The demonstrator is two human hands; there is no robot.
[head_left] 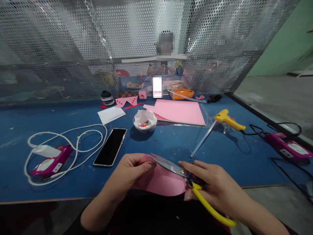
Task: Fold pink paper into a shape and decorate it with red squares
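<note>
My left hand [132,173] pinches the left end of a sheet of pink paper [162,181], its thumb lying on top near the scissor tips. The paper bows downward just past the table's front edge. In my right hand [210,179] is a pair of scissors [174,168] with yellow handles. The metal blades point left across the upper part of the paper, their tips close to my left thumb. Whether the paper lies between the blades I cannot tell. Part of the handles is hidden by my right fingers.
A phone [111,147], a white cable [77,147] and a purple power strip [52,161] lie at left. Behind my hands stand a paper-lined bowl [145,120] and a pink paper stack [179,111]. A yellow glue gun [227,119] is at right. Perforated metal screens [134,32] bound the back.
</note>
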